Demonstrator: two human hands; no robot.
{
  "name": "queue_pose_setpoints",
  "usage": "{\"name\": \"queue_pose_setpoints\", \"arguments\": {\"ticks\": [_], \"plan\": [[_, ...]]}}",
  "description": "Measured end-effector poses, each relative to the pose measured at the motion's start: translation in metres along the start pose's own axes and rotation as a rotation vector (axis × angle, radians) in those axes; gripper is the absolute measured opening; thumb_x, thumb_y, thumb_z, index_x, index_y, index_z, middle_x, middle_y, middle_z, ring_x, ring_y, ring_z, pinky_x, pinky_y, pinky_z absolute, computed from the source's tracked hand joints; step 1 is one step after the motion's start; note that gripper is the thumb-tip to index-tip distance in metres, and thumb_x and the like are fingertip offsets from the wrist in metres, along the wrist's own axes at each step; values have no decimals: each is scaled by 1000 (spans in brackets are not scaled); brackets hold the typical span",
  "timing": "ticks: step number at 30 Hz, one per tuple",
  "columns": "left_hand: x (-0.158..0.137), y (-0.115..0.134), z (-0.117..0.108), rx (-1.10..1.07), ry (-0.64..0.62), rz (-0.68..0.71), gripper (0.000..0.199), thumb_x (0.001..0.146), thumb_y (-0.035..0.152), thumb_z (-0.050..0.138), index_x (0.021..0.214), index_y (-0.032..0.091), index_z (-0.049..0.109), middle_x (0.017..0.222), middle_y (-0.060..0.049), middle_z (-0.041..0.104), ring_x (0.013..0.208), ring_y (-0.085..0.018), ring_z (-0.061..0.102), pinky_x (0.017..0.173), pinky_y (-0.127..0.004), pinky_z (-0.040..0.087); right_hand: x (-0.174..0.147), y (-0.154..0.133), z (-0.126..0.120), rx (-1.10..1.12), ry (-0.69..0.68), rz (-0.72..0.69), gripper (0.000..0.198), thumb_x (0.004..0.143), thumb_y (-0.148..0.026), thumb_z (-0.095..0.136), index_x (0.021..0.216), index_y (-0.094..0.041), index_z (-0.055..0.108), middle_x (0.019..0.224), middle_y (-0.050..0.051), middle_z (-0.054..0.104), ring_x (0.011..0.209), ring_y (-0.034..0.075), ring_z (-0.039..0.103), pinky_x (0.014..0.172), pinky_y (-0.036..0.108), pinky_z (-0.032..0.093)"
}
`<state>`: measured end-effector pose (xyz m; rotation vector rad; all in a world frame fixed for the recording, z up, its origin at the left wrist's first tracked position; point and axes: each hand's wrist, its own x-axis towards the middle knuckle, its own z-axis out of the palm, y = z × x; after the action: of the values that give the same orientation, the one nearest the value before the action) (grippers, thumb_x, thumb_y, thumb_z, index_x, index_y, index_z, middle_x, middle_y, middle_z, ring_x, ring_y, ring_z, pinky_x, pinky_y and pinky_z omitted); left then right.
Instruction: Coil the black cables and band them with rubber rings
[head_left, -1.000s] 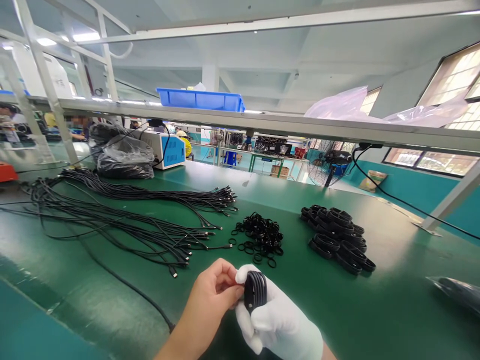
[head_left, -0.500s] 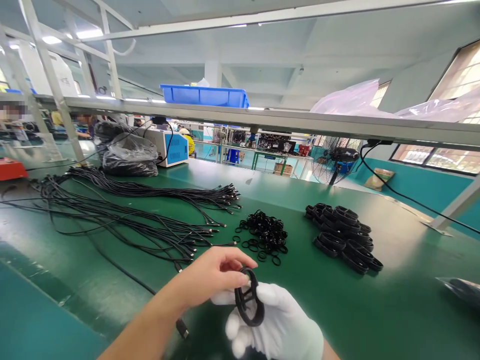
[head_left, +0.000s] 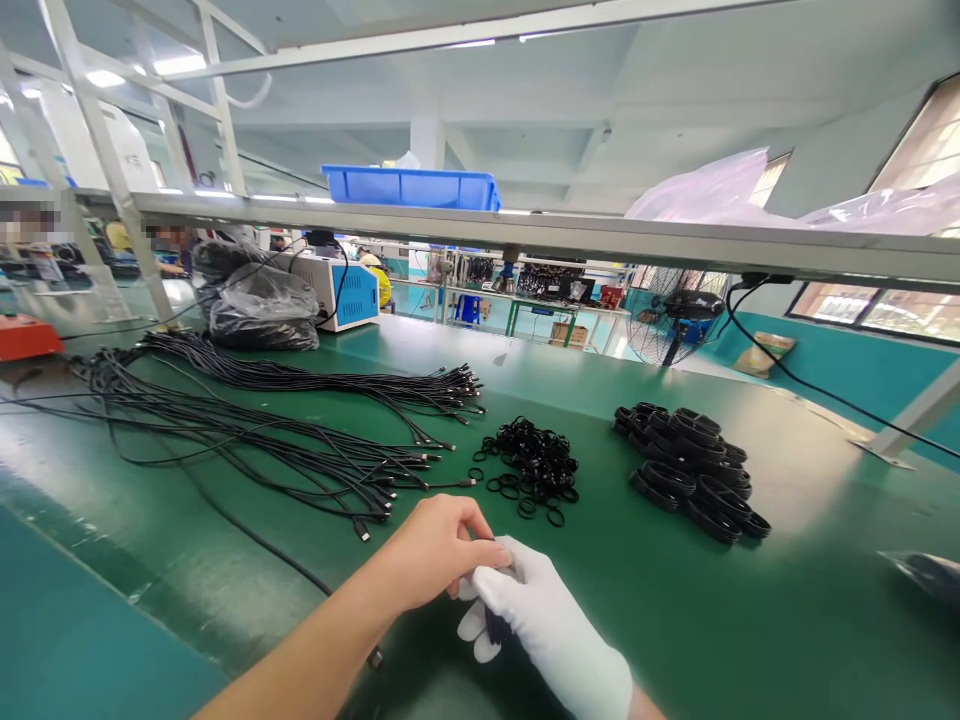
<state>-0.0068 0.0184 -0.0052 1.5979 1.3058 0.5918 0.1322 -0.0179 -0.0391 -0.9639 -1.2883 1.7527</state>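
My bare left hand (head_left: 442, 548) is closed, thumb and fingers pinching at the top of a coiled black cable (head_left: 496, 628). My right hand (head_left: 529, 610), in a white glove, is wrapped round the same coil, so only a small dark part of it shows between the gloved fingers. Both hands meet just above the green table, fingertips touching. Beyond them lies a heap of small black rings (head_left: 531, 460). A loose cable end with a plug (head_left: 376, 658) lies below my left forearm.
Long black cables (head_left: 300, 440) spread across the left of the green table (head_left: 600, 620). Several finished coils (head_left: 690, 465) are piled at the right. A shelf (head_left: 570, 235) with a blue tray (head_left: 412, 188) spans overhead. A bagged bundle (head_left: 262, 310) stands at the back left.
The gloved hand has turned and closed over the coil, which was held open to view before and is now mostly hidden. My left hand stays pinched at its top.
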Motion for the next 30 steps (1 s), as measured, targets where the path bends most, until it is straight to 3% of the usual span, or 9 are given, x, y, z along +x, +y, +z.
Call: {"name": "queue_pose_setpoints", "arguments": {"ticks": [2, 7, 11, 14, 21, 23, 25, 28, 30], "plan": [[-1, -2, 0, 5, 27, -3, 23, 63, 38, 68, 69, 17, 61, 49, 5, 56, 36, -10, 47, 37, -19, 30, 0, 1, -4, 73, -87, 14, 38, 74, -46, 60, 93, -14, 51, 91, 6, 55, 70, 17, 61, 55, 29, 47], [-14, -4, 2, -56, 156, -1, 27, 80, 44, 47, 79, 18, 54, 59, 5, 57, 41, -8, 46, 44, -20, 33, 1, 2, -9, 127, -54, 50, 42, 62, -18, 71, 98, -17, 49, 96, 3, 55, 72, 13, 59, 61, 27, 45], [-28, -6, 10, -282, 45, -34, 19, 76, 35, 52, 70, 17, 48, 54, 8, 47, 45, -6, 36, 44, -18, 27, 2, 0, -9, 176, -123, -16, 41, 65, -18, 68, 101, -16, 49, 95, 5, 57, 82, 18, 59, 66, 30, 46], [-31, -10, 17, -408, 17, -14, 17, 69, 28, 58, 66, 17, 46, 53, 9, 41, 47, -5, 32, 45, -18, 23, 1, -1, -8, 108, -70, 0, 43, 61, -9, 67, 100, -16, 50, 94, 4, 59, 87, 19, 59, 69, 30, 45], [-31, -15, 19, -387, -20, 37, 16, 74, 30, 53, 66, 18, 45, 56, 7, 41, 53, -8, 35, 50, -20, 29, 1, -1, -5, 215, -141, 7, 39, 59, -12, 72, 92, -15, 52, 83, 2, 59, 79, 15, 59, 68, 27, 43], [-32, -16, 18, -205, 88, 51, 19, 79, 32, 48, 66, 18, 48, 58, 5, 44, 54, -10, 40, 51, -21, 31, 1, -1, -4, 265, -134, 26, 43, 57, -17, 75, 93, -15, 52, 86, 2, 58, 81, 15, 58, 68, 27, 43], [-32, -20, 20, 24, 292, 114, 16, 83, 28, 44, 73, 19, 54, 67, 2, 52, 60, -13, 48, 55, -23, 37, 1, 0, -3, 307, -119, 60, 47, 55, -22, 77, 95, -16, 52, 91, 3, 56, 82, 16, 58, 69, 28, 44], [-31, -32, 28, 245, 496, 376, 27, 78, 10, 41, 95, 22, 59, 92, -2, 60, 76, -15, 58, 69, -26, 45, 2, 4, -3, 278, -107, 52, 49, 51, -22, 79, 91, -16, 53, 89, 2, 55, 77, 15, 56, 67, 31, 47], [-29, -41, 34, 328, 577, 556, 35, 76, 5, 40, 97, 23, 60, 90, -2, 62, 79, -15, 61, 71, -26, 47, 3, 8, -4, 243, -117, 41, 47, 50, -22, 80, 88, -15, 53, 84, 1, 55, 74, 15, 55, 64, 32, 48]]}}
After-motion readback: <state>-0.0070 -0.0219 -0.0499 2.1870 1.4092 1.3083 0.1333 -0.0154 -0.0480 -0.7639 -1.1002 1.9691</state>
